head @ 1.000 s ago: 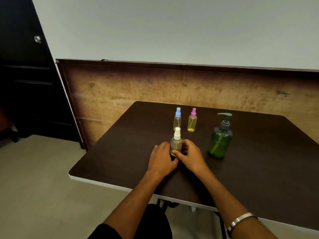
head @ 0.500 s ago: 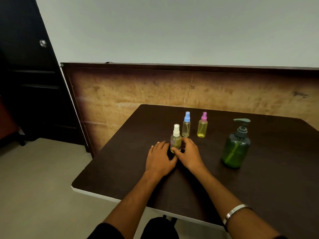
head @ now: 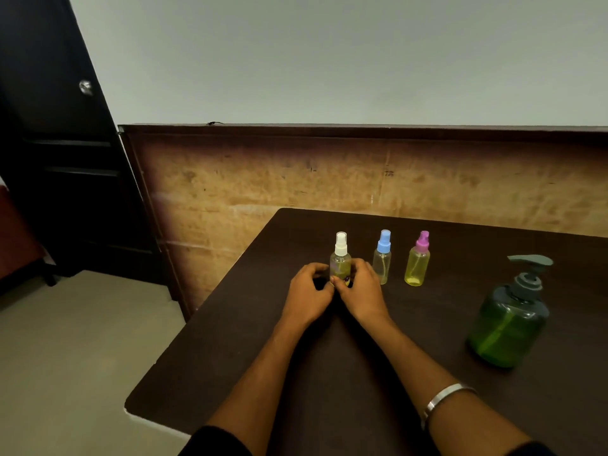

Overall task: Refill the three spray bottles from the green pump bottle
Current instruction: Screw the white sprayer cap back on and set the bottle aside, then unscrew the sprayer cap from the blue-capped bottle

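Three small spray bottles stand in a row on the dark table (head: 329,373). The white-capped bottle (head: 340,258) is at the left, upright, with yellowish liquid inside. My left hand (head: 309,291) and my right hand (head: 362,287) both curl around its base, fingers touching it. The blue-capped bottle (head: 382,256) stands just right of my right hand. Further right is the pink-capped bottle (head: 418,260), filled with yellow liquid. The green pump bottle (head: 508,324), with a dark grey pump head, stands apart at the right, nearer to me.
The table's left edge and near-left corner (head: 131,406) drop off to a grey floor. A wooden panel wall (head: 329,179) runs behind the table. A dark door (head: 59,159) stands at the left.
The white-capped bottle has slid away from me and leftward, into line with the blue and pink ones. Both hands moved with it. The camera view has shifted left.
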